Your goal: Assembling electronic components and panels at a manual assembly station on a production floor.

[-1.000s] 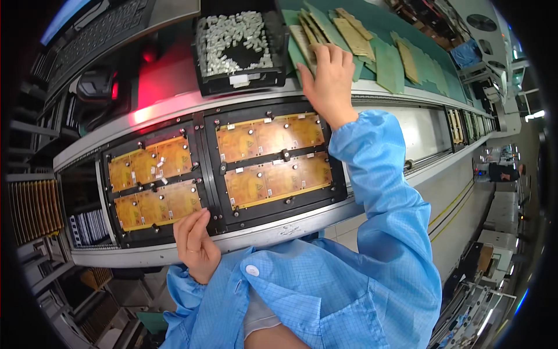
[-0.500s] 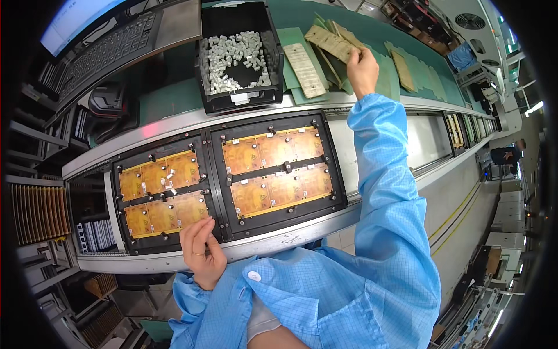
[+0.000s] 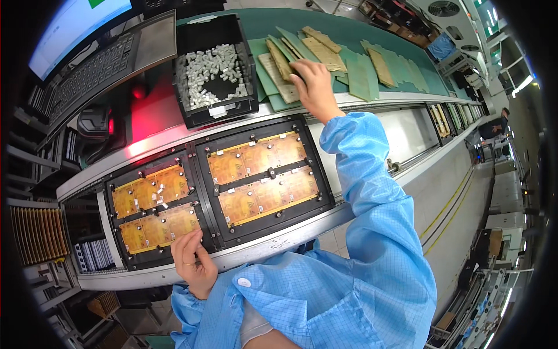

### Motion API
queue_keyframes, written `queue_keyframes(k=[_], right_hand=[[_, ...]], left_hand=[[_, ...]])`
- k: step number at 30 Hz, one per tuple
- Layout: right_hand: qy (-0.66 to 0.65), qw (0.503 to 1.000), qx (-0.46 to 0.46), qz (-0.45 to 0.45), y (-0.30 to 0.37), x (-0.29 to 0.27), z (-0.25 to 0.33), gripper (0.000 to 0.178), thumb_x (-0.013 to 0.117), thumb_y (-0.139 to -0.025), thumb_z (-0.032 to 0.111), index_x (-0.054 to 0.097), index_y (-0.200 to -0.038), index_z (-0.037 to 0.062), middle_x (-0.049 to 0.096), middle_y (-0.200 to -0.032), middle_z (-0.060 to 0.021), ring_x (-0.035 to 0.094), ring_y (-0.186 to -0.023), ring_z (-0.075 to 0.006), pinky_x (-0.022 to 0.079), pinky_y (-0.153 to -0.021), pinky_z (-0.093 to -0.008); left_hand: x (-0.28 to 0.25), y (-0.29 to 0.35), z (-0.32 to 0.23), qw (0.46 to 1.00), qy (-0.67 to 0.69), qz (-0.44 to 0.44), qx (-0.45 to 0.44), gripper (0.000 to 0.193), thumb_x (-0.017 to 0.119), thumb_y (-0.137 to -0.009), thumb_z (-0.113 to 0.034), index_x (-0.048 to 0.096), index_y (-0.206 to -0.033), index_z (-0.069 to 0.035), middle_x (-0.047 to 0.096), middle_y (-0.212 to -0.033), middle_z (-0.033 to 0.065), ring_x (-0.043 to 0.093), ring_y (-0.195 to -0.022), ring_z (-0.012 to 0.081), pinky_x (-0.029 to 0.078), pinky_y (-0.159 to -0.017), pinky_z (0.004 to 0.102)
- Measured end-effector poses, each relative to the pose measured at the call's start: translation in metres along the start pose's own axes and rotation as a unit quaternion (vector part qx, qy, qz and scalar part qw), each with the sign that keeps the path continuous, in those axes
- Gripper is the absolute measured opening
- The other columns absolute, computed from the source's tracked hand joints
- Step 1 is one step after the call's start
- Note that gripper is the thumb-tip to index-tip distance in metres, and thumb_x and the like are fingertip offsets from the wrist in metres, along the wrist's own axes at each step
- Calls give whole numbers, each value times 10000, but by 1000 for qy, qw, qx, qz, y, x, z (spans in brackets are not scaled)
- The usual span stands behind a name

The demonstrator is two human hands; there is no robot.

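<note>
Green and tan boards overlap, far, right of the black bin; right hand touches them, grip indiscernible. Uneven pulling could slide them. Left hand, grip unclear, at left fixture; bumping could scatter its white pieces.

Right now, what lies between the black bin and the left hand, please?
In the head view, the far silver rail and adjoining black frames with orange boards lie between them.
</note>
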State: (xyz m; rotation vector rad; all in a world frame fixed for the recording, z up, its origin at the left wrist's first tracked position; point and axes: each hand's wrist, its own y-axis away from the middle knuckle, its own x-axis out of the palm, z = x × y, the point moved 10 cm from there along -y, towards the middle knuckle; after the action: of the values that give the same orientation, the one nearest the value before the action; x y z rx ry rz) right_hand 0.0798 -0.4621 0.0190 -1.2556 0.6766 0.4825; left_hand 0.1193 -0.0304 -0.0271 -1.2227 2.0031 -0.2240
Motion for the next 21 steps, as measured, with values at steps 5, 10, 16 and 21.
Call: queue_keyframes(k=[5, 10, 16, 21], right_hand=[[193, 934, 292, -69, 54, -42, -161, 541, 638, -912, 498, 596, -1288, 112, 597, -1271, -215, 530, -1184, -414, 419, -986, -511], [313, 831, 446, 113, 122, -58, -248, 764, 612, -844, 676, 591, -1331, 87, 646, -1215, -258, 543, -1202, -440, 417, -1030, -489], [233, 826, 482, 176, 117, -63, -225, 795, 707, -722, 644, 622, -1312, 117, 655, -1273, -170, 599, -1178, -369, 398, -1046, -473], [-82, 843, 531, -5, 166, -105, -261, 647, 770, -810, 486, 648, -1265, 41, 682, -948, -38, 553, -721, -107, 426, -636, -269]], left_hand=[[0, -2, -1, 1000, 7, 4, 4, 306, 556, -805, 134, 682, -1059, 16, 675, -1035, 150, 610, -951, 331, 492, -855, 385], [-1, -6, -5, 1000, -6, 1, 26, 306, 565, -799, 140, 680, -1057, 21, 684, -1036, 156, 619, -943, 339, 502, -834, 383], [-4, -4, 2, 1000, -8, -7, 12, 331, 572, -770, 151, 696, -1045, 14, 692, -1044, 142, 626, -949, 330, 499, -852, 383], [2, -8, 4, 1000, 17, 6, 17, 335, 572, -762, 152, 703, -1033, 6, 697, -1030, 126, 625, -947, 321, 496, -858, 383]])
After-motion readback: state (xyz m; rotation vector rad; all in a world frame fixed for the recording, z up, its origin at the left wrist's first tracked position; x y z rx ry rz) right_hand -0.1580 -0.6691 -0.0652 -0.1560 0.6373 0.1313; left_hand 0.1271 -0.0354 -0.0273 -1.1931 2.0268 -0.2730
